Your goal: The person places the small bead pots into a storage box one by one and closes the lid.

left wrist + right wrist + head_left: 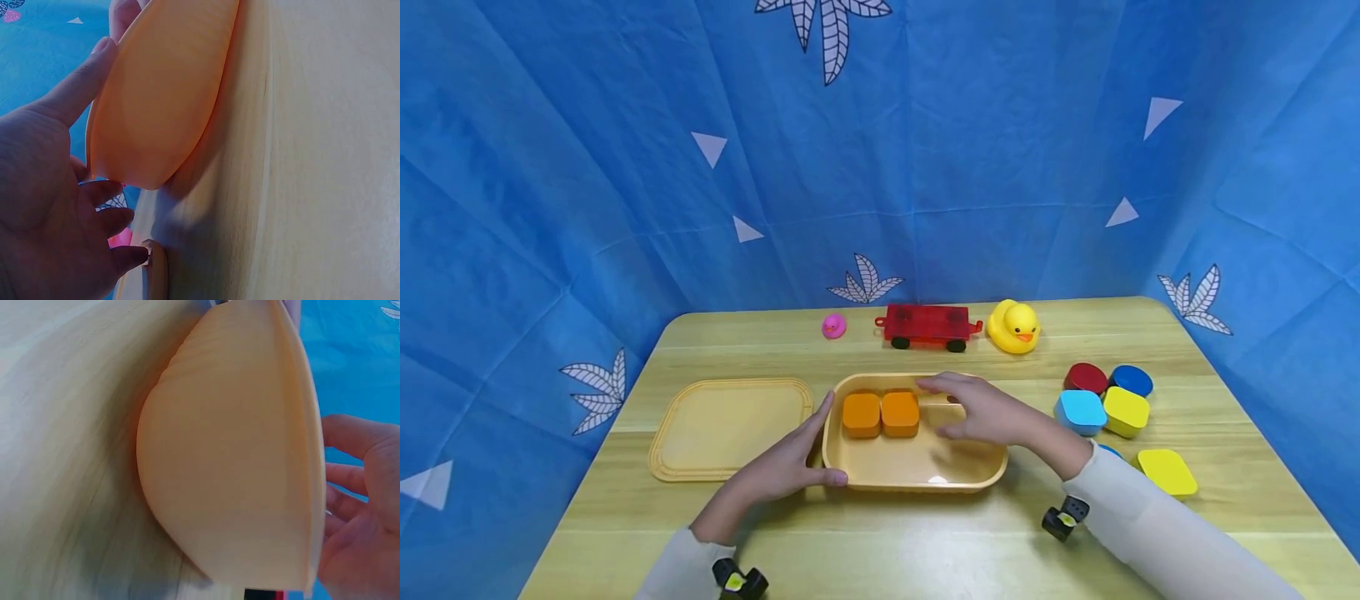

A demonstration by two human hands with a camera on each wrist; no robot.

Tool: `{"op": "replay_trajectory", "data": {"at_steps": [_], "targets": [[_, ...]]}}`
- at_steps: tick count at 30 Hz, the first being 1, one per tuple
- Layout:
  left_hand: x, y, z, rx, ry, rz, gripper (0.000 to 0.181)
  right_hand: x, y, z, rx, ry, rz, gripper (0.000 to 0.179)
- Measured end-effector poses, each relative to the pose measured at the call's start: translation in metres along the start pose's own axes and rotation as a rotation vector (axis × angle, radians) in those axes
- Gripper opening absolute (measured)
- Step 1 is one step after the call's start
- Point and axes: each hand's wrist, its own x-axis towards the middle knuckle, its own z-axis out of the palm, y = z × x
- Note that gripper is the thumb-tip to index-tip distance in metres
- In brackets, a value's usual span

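A pale orange plastic box sits in the middle of the table, with two orange rounded-square blocks side by side in its left half. My left hand touches the box's left end, thumb at the front rim and index finger along the side. In the left wrist view the thumb reaches the rim of the box, while the other fingers spread loosely below. Over the right half of the box hovers my right hand, its fingers loosely bent and holding nothing. The box wall hides part of that hand in the right wrist view.
A flat lid lies left of the box. Behind stand a small pink duck, a red toy wagon and a yellow duck. Several blocks, including a light blue one and a yellow one, lie at right.
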Motion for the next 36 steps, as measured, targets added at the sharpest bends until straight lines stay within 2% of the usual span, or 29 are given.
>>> {"op": "replay_trajectory", "data": {"at_steps": [13,28,36], "targets": [[-0.001,0.002,0.000,-0.018,-0.006,0.000,0.120,-0.039,0.005,-0.020,0.034,0.059,0.087,0.069],[-0.001,0.001,0.001,-0.019,-0.008,0.004,0.121,-0.095,0.015,-0.038,-0.018,0.175,0.152,0.068],[-0.001,0.002,0.000,-0.017,-0.012,0.001,0.121,-0.130,0.021,-0.046,-0.004,0.215,0.247,0.070]]}}
